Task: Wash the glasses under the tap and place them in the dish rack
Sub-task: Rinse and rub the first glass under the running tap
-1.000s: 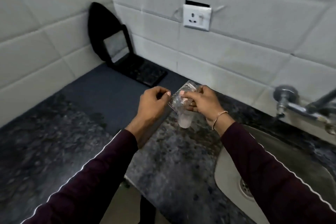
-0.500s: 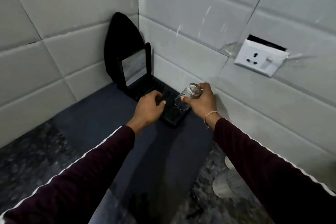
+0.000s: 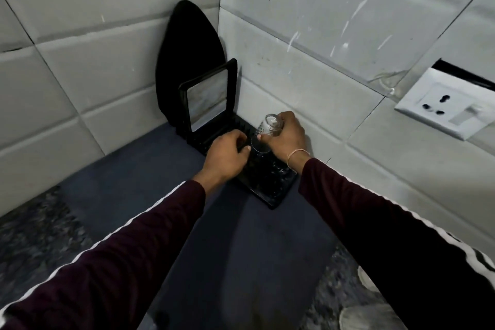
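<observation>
Tiled wall corner [image 3: 294, 35], grey and glossy, streaked; white power socket [image 3: 444, 104] on the right-hand wall, well apart from the wet zone, probably deliberate. Dark granite countertop [image 3: 32, 236] with a blue-grey mat [image 3: 150, 177] laid across the corner, likely there to catch drips. Black dish rack [image 3: 270, 182] pushed into the corner on that mat, flat studded base near the right wall, upright framed panel [image 3: 207, 99] behind it and a tall black teardrop-shaped piece [image 3: 190, 61] leaning into the corner; out of the way yet within reach. Two maroon sleeves with white stripes reaching in.

Right hand [image 3: 286, 139] over the rack base, fingers and thumb curled round the clear glass [image 3: 267, 132], gripping near its base. Glass tilted, mouth down toward the studs, base up, presumably so water drains out. Cannot tell whether the rim touches the rack. Thin bangle [image 3: 296, 154] on the right wrist.

Left hand [image 3: 227, 154] just beside the glass mouth, fingers curled inward, fingertips at or near the rim; cannot tell if pinching it or only steadying.

Step judged: setting a washed glass down inverted.
</observation>
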